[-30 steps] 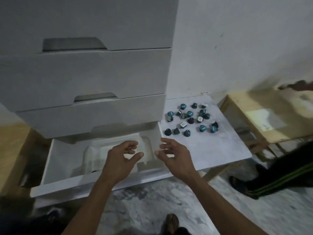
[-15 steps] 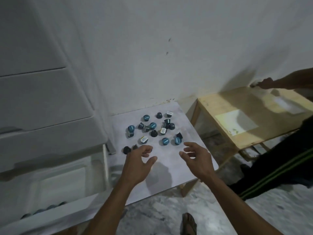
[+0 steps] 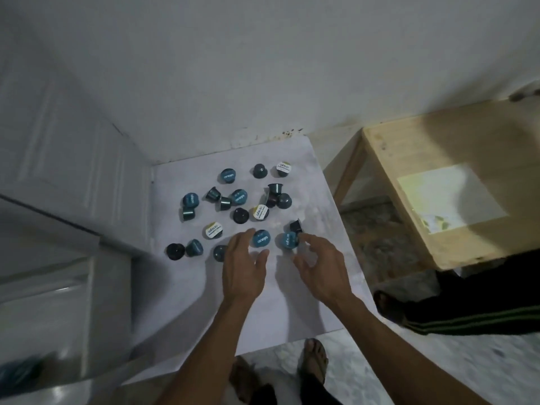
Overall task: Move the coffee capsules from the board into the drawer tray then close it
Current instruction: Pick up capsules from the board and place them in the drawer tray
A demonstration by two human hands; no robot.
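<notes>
Several dark and blue-lidded coffee capsules lie scattered on a pale marbled board (image 3: 295, 299). My left hand (image 3: 244, 266) hovers with spread fingers just short of a blue-lidded capsule (image 3: 261, 238). My right hand (image 3: 317, 266) reaches with loosely curved fingers beside another blue-lidded capsule (image 3: 289, 241) and a black capsule (image 3: 296, 226). Neither hand holds anything. The open white drawer (image 3: 58, 305) with its tray is at the lower left, blurred; some blue shapes (image 3: 17, 374) show at its near edge.
White drawer fronts (image 3: 67, 159) rise at the left, a white wall behind. A wooden stool (image 3: 455, 182) stands to the right of the board. Another person's leg in dark trousers (image 3: 473, 305) is at the right. My feet (image 3: 314, 361) are below the board.
The view swung right from the drawer to the board. Both hands moved from over the drawer tray to the near row of capsules, still holding nothing.
</notes>
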